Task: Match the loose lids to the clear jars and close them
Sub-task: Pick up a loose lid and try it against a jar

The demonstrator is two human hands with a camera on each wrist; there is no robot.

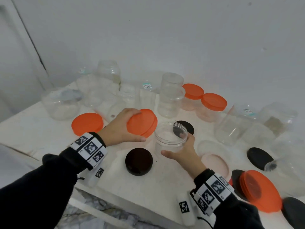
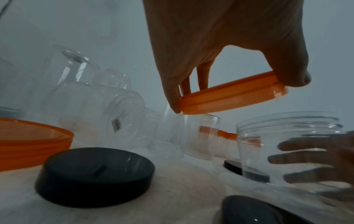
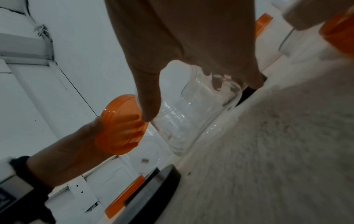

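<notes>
Orange lid held beside an open clear jar on the tabletop.

The left hand grips an orange lid by its rim, tilted in the air just left of the clear jar. The right hand wraps its fingers round the jar's wall, and the jar stands upright on the white tabletop. A black lid lies in front of the jar, and another orange lid lies to the left.

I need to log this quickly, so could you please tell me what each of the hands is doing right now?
Left hand: closed on an orange lid, held tilted in the air.
Right hand: closed around an open clear jar.
</notes>
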